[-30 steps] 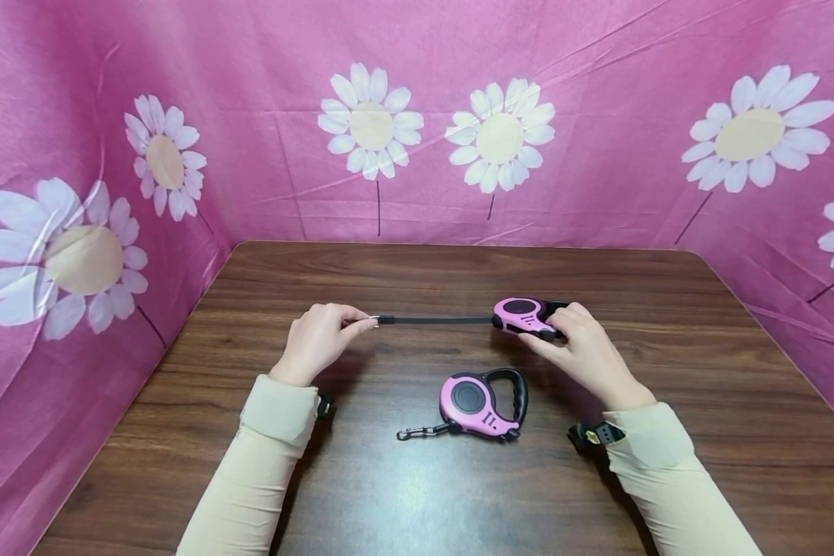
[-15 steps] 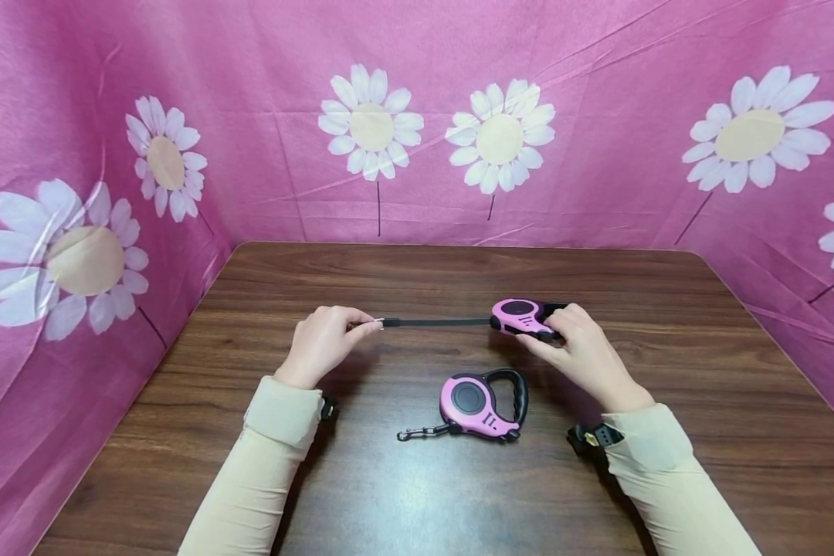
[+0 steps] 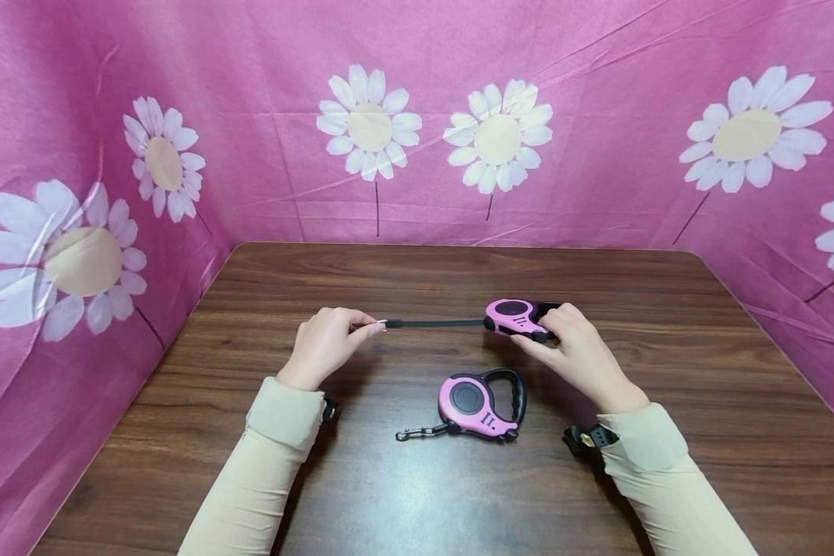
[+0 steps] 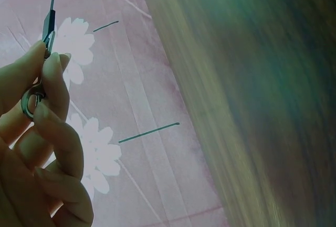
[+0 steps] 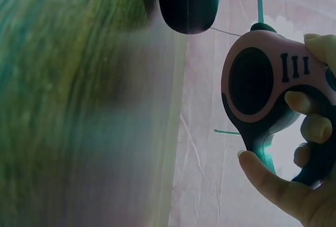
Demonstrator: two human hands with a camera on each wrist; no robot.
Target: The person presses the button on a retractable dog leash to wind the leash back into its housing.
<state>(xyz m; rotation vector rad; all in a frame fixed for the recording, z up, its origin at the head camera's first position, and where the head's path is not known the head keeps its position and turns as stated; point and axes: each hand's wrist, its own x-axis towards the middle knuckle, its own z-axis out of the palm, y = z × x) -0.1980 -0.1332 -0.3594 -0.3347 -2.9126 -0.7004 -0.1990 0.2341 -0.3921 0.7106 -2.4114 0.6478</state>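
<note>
My right hand (image 3: 568, 347) grips a pink and black retractable leash (image 3: 517, 317) just above the wooden table (image 3: 417, 494); in the right wrist view its fingers (image 5: 310, 127) curl round the leash housing (image 5: 257, 85). A black leash tape (image 3: 434, 323) runs straight left from it. My left hand (image 3: 330, 340) pinches the metal clip (image 3: 382, 325) at the tape's end; the left wrist view shows the clip ring (image 4: 30, 103) held between thumb and fingers (image 4: 52, 80). A second pink leash (image 3: 479, 403) lies flat on the table between my arms, its clip (image 3: 413, 433) pointing left.
Pink cloth with white daisies (image 3: 368, 127) walls the table on the left, back and right. The table's rounded back corners meet the cloth. Dark wrist straps (image 3: 587, 437) sit at both cuffs.
The two hands have drawn slightly closer: the left hand with the clip shifted right, the right hand with the leash shifted left, and the visible tape is shorter.
</note>
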